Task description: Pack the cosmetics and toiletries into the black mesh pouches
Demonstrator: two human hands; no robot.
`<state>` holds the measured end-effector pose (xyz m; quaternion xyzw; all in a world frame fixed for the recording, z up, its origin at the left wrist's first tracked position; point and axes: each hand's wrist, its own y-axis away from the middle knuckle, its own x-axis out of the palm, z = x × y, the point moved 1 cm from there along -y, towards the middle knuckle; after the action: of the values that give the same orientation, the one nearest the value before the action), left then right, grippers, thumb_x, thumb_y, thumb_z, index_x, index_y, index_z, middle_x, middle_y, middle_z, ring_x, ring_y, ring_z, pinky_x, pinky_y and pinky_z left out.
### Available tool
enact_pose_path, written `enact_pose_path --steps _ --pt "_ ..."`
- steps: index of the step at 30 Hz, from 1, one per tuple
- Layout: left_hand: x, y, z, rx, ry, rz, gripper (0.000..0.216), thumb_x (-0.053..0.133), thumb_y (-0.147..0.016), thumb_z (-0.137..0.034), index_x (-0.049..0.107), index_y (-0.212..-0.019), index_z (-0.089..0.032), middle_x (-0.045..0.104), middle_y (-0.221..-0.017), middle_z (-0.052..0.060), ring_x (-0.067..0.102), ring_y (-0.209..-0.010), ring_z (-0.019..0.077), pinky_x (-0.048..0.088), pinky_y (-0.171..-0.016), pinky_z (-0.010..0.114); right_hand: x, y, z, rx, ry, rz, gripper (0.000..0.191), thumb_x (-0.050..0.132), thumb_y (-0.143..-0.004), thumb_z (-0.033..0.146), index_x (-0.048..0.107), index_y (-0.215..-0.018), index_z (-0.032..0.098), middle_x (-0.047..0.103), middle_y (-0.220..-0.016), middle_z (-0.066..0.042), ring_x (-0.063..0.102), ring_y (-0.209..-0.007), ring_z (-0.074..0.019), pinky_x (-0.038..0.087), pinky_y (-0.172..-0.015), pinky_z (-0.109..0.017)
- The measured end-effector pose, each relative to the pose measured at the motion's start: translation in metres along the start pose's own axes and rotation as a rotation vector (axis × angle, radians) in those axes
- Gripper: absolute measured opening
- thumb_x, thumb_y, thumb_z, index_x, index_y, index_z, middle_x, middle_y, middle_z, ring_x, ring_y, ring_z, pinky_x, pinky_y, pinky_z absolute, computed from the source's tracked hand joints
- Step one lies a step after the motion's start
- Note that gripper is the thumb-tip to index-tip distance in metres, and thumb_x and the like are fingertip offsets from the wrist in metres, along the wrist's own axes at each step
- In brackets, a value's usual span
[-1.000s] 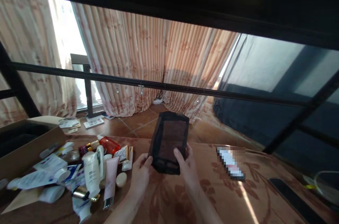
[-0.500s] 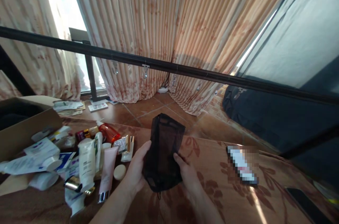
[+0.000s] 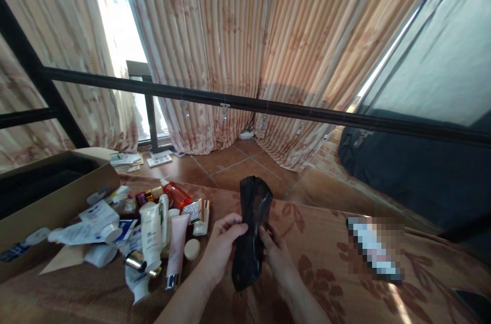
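A black mesh pouch (image 3: 249, 242) hangs between my hands above the blanket, folded in lengthwise. My left hand (image 3: 228, 242) pinches its left edge, thumb lying on the front. On the opposite edge my right hand (image 3: 274, 250) grips it with the thumb in front and the fingers partly hidden behind. To the left of my left hand are a round cream-coloured jar (image 3: 192, 249), a pink tube (image 3: 177, 247) with a silver cap and a white tube (image 3: 151, 237).
More tubes lie heaped at left, with a red bottle (image 3: 176, 194) and an open cardboard box (image 3: 103, 181). A blurred-out phone-like item (image 3: 376, 250) lies right on the patterned blanket (image 3: 318, 242). A dark metal rail (image 3: 268, 106) crosses before the curtains.
The pouch was spread wide and boxy; now it is folded into a narrow strip, and my hands are closer together. The view has shifted slightly left.
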<state>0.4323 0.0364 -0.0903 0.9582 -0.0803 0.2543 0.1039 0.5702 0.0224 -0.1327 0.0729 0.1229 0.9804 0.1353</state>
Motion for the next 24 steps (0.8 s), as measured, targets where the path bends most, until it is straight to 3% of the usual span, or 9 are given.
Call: enact_pose_path --steps 5,7,10,12,15,20,24 --pt "-0.001 0.001 0.000 0.056 -0.073 -0.071 0.019 0.069 -0.064 -0.025 0.054 -0.056 -0.016 0.049 -0.054 -0.005 0.043 -0.054 0.0079 0.033 -0.052 0.018 -0.003 0.001 0.008 -0.230 0.229 -0.111 0.069 0.057 -0.080 0.060 0.051 -0.135 0.019 0.054 -0.138 -0.011 0.044 -0.132 -0.0267 0.030 -0.111 -0.041" --pt "-0.001 -0.001 0.004 0.054 -0.094 -0.107 0.018 0.067 -0.064 -0.028 0.054 -0.057 -0.016 0.049 -0.055 -0.005 0.044 -0.053 0.0085 0.034 -0.051 0.019 -0.001 0.006 0.012 -0.268 0.284 -0.089 0.067 0.053 -0.083 0.059 0.049 -0.137 0.019 0.048 -0.143 -0.010 0.037 -0.136 -0.0258 0.024 -0.114 -0.041" --pt "-0.001 -0.005 0.013 0.041 -0.129 -0.141 0.017 0.063 -0.065 -0.030 0.054 -0.060 -0.017 0.048 -0.054 -0.005 0.044 -0.050 0.0087 0.034 -0.048 0.020 0.009 0.017 0.014 -0.260 0.249 0.114 0.057 0.050 -0.086 0.056 0.055 -0.130 0.021 0.056 -0.136 -0.008 0.046 -0.130 -0.0247 0.033 -0.110 -0.040" --pt "0.000 -0.007 0.018 0.039 -0.160 -0.147 0.019 0.062 -0.067 -0.033 0.053 -0.060 -0.017 0.049 -0.054 -0.004 0.044 -0.049 0.0090 0.035 -0.048 0.020 0.017 0.024 0.013 -0.244 0.204 0.200 0.054 0.057 -0.082 0.054 0.058 -0.126 0.021 0.061 -0.129 -0.008 0.054 -0.123 -0.0248 0.041 -0.103 -0.037" --pt "-0.002 -0.009 0.024 0.047 -0.237 -0.148 0.028 0.056 -0.074 -0.043 0.053 -0.061 -0.017 0.051 -0.055 -0.003 0.048 -0.049 0.0104 0.038 -0.049 0.022 0.023 0.030 0.011 -0.204 0.190 0.189 0.054 0.067 -0.076 0.050 0.061 -0.119 0.019 0.068 -0.117 -0.008 0.063 -0.108 -0.0250 0.049 -0.093 -0.035" --pt "-0.014 -0.014 0.023 0.080 -0.455 -0.180 0.035 0.055 -0.077 -0.050 0.054 -0.063 -0.018 0.048 -0.047 -0.005 0.040 -0.034 0.0099 0.027 -0.038 0.023 0.021 0.027 0.012 -0.150 0.186 0.179 0.047 0.063 -0.076 0.052 0.067 -0.106 0.015 0.073 -0.097 -0.008 0.067 -0.090 -0.0245 0.052 -0.080 -0.034" --pt "-0.025 -0.017 0.018 0.180 -0.612 -0.269 0.034 0.061 -0.075 -0.051 0.058 -0.068 -0.018 0.058 -0.060 -0.001 0.055 -0.056 0.0132 0.039 -0.053 0.023 0.023 0.028 0.011 -0.146 0.178 0.221 0.046 0.064 -0.075 0.051 0.069 -0.105 0.016 0.072 -0.103 -0.008 0.066 -0.092 -0.0240 0.051 -0.084 -0.034"
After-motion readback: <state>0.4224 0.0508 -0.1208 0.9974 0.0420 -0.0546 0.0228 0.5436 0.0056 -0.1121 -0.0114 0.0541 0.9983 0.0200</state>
